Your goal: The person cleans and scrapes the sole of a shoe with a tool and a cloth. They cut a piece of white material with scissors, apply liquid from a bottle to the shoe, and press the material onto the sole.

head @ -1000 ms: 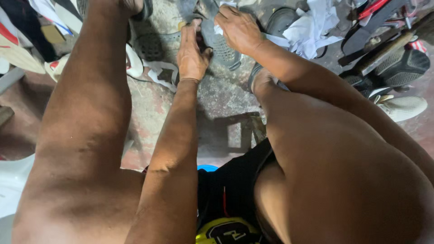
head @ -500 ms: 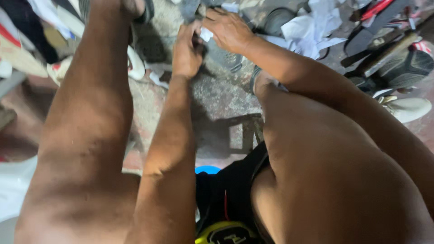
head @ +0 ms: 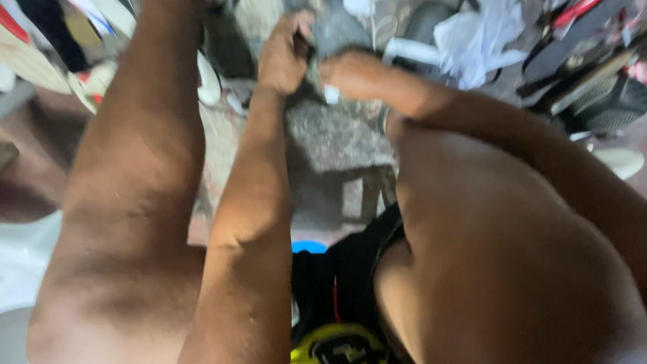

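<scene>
Both hands met over the stone block [head: 340, 135], between the knees. The left hand [head: 283, 57] was closed around a dark shoe [head: 337, 30]; the right hand [head: 357, 74] pinched a small white piece [head: 331, 94] at its lower edge. Judged best practice: brace the shoe firmly on the block and work the piece slowly. No container showed; shoes and white paper [head: 482, 37] lay loose on the floor.

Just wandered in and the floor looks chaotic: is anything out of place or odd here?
Yes: shoes and soles lie jumbled at upper right beside crumpled white paper. Both hands, left and right, meet over a dark shoe piece; blur hides any damage.
</scene>
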